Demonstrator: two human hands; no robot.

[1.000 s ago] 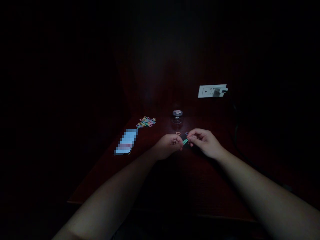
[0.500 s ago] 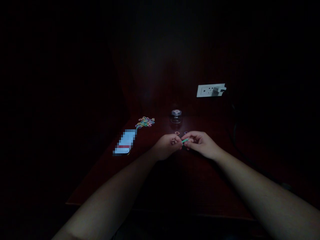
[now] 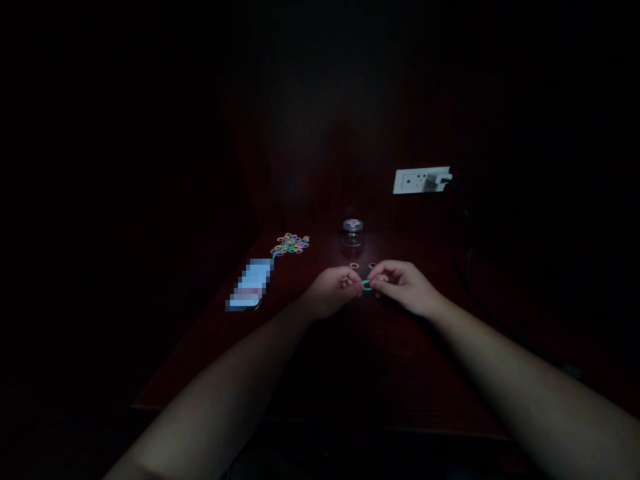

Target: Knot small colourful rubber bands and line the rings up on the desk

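The scene is very dark. My left hand (image 3: 334,290) and my right hand (image 3: 403,285) meet over the middle of a dark red wooden table (image 3: 380,373). Both pinch a small green rubber band (image 3: 367,285) between their fingertips, and the band now looks short and slack. Just beyond the fingers a small orange band (image 3: 355,266) lies on the table, with another small band (image 3: 372,266) beside it. A pile of several coloured rubber bands (image 3: 291,244) lies farther back to the left.
A small glass jar (image 3: 353,233) with a metal lid stands at the back of the table. A light blue packet (image 3: 249,285) lies at the left. A white wall socket (image 3: 421,180) with a plug and dark cable sits on the right.
The green band was stretched taut between the two hands one second ago. The hands have drawn closer together and the band has shortened into a small loop.
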